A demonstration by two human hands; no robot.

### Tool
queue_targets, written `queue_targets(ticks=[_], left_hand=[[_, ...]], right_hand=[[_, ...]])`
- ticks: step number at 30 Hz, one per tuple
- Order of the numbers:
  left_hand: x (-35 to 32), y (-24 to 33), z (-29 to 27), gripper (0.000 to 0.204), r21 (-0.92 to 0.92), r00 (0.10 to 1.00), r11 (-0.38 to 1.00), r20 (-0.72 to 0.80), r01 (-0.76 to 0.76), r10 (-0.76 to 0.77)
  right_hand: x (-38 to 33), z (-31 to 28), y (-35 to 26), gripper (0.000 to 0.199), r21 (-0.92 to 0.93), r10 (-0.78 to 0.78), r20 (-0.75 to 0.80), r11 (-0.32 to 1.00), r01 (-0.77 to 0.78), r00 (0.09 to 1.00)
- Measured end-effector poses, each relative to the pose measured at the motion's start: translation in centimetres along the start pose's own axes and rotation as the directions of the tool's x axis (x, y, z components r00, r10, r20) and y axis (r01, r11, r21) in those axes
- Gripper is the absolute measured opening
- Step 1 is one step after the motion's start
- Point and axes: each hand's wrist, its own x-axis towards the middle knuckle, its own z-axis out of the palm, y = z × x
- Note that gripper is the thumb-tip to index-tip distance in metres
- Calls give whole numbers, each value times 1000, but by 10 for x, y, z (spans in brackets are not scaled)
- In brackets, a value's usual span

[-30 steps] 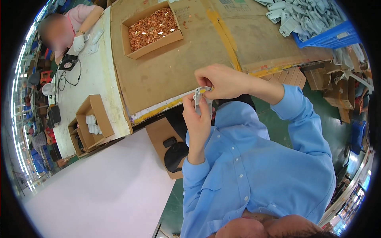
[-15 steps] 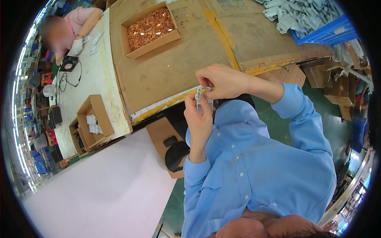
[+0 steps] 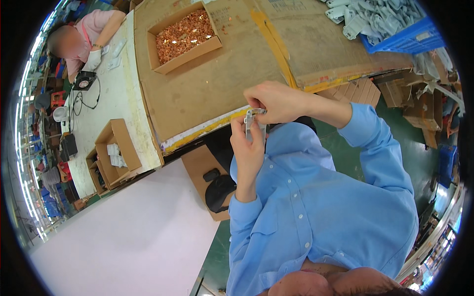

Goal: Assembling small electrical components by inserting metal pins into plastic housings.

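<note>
Plastic part (image 3: pixel 248 118) occupies hands (image 3: pixel 281 101) near printed cardboard (image 3: pixel 232 69).

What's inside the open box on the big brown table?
Lots of tiny, coppery-looking pieces lie inside the cardboard box. They cover its bottom, so anything underneath can't be seen.

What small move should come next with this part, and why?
Perhaps a gentle push by the right hand at the pale plastic part's upper end: the left hand holds it lower down as a brace, and the right fingers are bent over that end.
</note>
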Motion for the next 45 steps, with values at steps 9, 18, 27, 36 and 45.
queue_targets(ticks=[9,18,27,36,45], left_hand=[[0,7,6,14,56,999,998,-35,-23,25],[-8,13,2,16,-32,1000,999,-12,-27,27],[-15,8,-2,13,-56,998,997,-20,-53,52],[-4,-13,-12,19,10,989,990,-17,-144,144],[74,-16,-158,35,460,830,886,-473,-53,295]], right_hand=[[-6,-4,-5,24,32,9,-10,999,-9,1000],[-7,-10,-18,24,10,9,24,1000,-10,1000],[-9,-6,-33,24,-52,50,37,997,-48,998],[-3,-9,-17,25,-12,44,-50,999,-44,998],[-43,-82,99,39,-569,85,-416,752,-333,905]])
